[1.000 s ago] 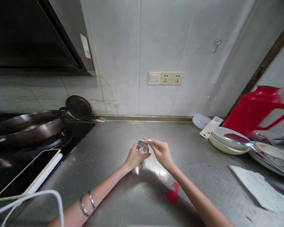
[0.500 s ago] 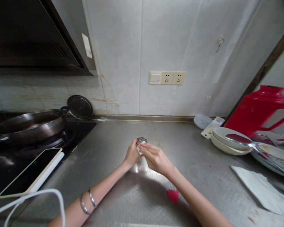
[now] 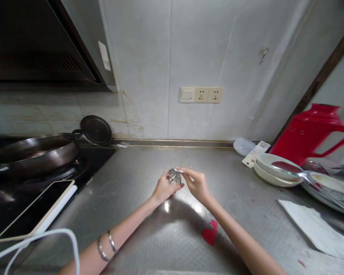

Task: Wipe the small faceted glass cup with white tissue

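We see left hand (image 3: 163, 190) clamped on the shiny wrapped piece (image 3: 173, 177) over the steel counter (image 3: 137, 172) | right hand (image 3: 197, 185) pinching its top | likely unwrapping; needs a gentle, steady pull

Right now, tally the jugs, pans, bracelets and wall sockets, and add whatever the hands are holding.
Jug: 1, red
Pan: 1
Bracelets: 2, on the left wrist
Wall sockets: 2
Small shiny thing: 1, held between the left hand and the right hand
Total: 7
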### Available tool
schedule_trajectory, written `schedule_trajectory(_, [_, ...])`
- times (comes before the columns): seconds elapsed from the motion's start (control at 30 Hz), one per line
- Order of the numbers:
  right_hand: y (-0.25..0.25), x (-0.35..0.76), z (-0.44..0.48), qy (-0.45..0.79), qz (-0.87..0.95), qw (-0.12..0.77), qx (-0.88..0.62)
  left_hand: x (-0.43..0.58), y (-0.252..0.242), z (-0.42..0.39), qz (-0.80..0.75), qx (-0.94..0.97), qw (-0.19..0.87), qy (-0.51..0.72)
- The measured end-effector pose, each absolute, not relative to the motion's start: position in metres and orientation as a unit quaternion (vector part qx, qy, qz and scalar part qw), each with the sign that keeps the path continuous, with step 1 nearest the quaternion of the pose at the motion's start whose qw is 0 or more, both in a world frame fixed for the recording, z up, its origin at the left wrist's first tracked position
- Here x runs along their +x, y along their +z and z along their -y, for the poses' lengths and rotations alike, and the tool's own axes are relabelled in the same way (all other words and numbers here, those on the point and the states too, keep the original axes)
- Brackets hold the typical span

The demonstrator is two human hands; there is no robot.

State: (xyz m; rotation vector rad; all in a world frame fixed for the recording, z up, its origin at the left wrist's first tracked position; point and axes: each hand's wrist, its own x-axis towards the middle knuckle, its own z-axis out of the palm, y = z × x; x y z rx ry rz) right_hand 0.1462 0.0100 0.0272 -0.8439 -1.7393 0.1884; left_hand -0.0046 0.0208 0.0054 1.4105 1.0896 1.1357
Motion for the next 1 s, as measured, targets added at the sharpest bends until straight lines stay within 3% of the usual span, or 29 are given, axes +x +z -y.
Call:
schedule_trajectory(0.27, [0.022, 0.141, -0.003, -0.024, 0.791, 0.539, -0.29, -0.004, 0.016, -0.018, -0.4, 0.56, 0.542, 0.483])
schedule_trajectory(0.43, [0.023, 0.141, 0.0, -0.024, 0.798, 0.537, -0.272, -0.008, 0.019, -0.021, -0.423, 0.525, 0.55, 0.493])
schedule_trajectory(0.8, [0.032, 0.159, -0.02, 0.146, 0.643, 0.589, -0.467, -0.005, 0.006, -0.018, -0.436, 0.587, 0.509, 0.455])
schedule_trajectory(1.0, [0.032, 0.153, -0.021, 0.425, 0.608, 0.517, -0.428, -0.004, -0.002, -0.016, -0.414, 0.636, 0.474, 0.447])
